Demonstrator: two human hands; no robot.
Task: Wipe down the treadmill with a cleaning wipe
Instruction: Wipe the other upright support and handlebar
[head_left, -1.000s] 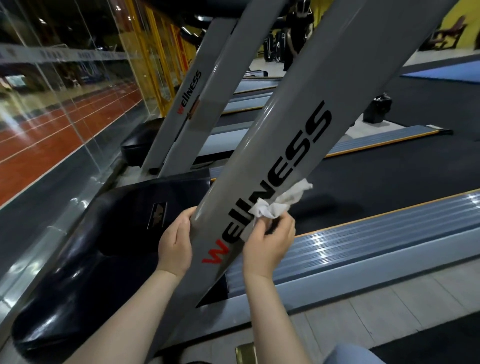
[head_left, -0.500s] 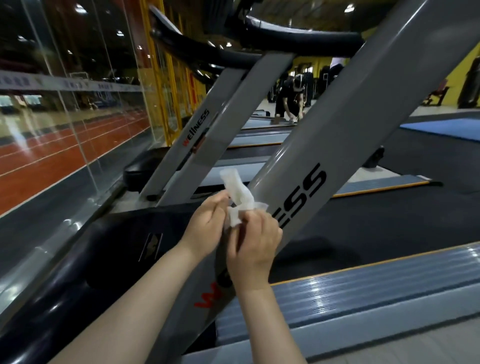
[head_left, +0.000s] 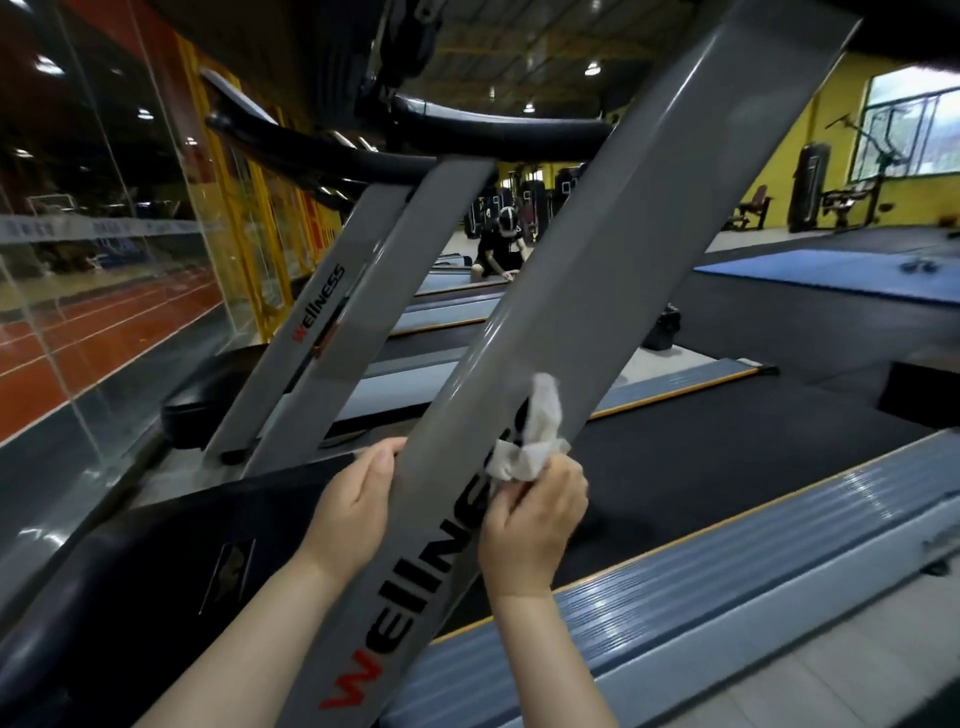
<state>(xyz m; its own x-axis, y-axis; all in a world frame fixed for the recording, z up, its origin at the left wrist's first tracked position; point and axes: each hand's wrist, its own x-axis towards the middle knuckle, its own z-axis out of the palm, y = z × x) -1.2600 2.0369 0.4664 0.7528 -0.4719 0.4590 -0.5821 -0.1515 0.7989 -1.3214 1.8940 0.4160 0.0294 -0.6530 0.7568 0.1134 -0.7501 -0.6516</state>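
- The slanted grey metal treadmill upright (head_left: 587, 291) with black and red "WELLNESS" lettering is running from bottom left to top right; both its ends are being cut off by the frame edges.
- The right hand (head_left: 532, 512) is gripping a crumpled white cleaning wipe (head_left: 535, 441), fingers curled round its lower part, and is pressing it against the lettered face of the upright. The wipe is covering the last letters of the word.
- The loose upper end of the wipe is sticking up, lying against the grey surface.
- The left hand (head_left: 358, 501) is holding the left edge of the same upright, thumb lying on the front edge; its fingers are wrapping behind the metal and are hidden.
- The black glossy motor cover (head_left: 135, 561) is sitting low left, partly hidden behind the left forearm; the emblem on it is too dim to read.
- The black running belt (head_left: 727, 447) and the grey ribbed side rail (head_left: 727, 577) are lying to the right of the upright.
- A second grey upright (head_left: 358, 312) is standing beyond, its top meeting a black handlebar (head_left: 498, 130).
- A person in dark clothing (head_left: 501, 247) is crouching in the distance, partly screened by the uprights.
- A glass wall (head_left: 104, 260) is standing on the left.
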